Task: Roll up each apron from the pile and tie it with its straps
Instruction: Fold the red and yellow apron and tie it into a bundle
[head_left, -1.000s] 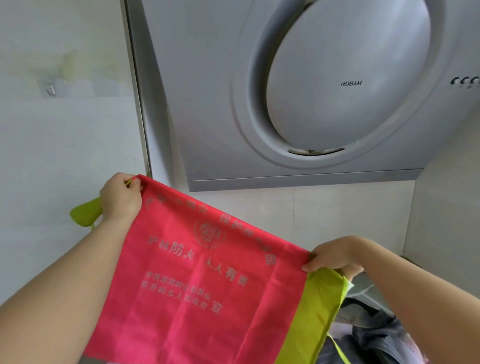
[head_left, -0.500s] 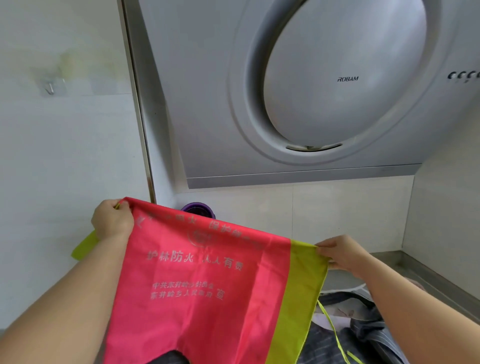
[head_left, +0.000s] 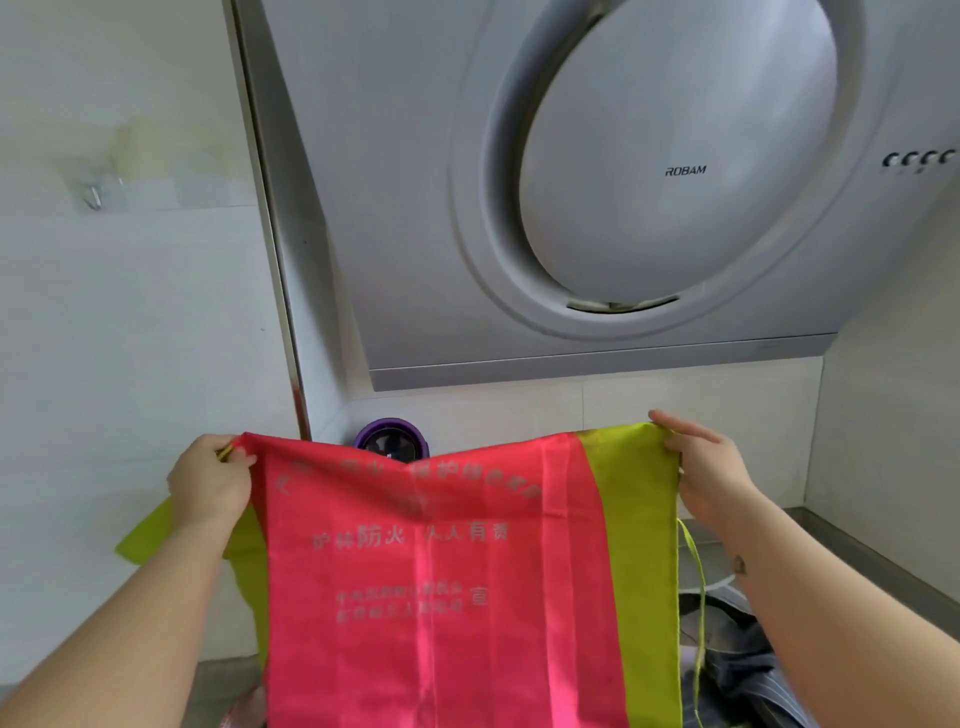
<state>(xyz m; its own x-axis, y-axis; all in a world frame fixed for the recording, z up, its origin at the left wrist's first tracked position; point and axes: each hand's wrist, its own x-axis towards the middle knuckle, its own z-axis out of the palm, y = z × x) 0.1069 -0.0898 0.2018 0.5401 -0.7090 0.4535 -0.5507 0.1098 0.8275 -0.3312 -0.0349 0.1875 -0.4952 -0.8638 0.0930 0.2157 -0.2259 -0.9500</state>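
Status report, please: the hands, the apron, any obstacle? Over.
Left hand and right hand each pinch a top corner. Red apron held up, spread, not yet rolled. Strap hangs loose at right edge.

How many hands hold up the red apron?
2. The left hand pinches the apron at its top left corner; the right hand holds its top right corner.

The apron (head_left: 441, 597) is being cut off by the bottom edge, and its upper rows of print are being blurred beyond reading. A purple container (head_left: 389, 431) is being half hidden behind its top hem. Dark striped cloth (head_left: 743, 670) is being partly covered by apron and right forearm (head_left: 841, 608); the hood (head_left: 395, 208) is being cropped above
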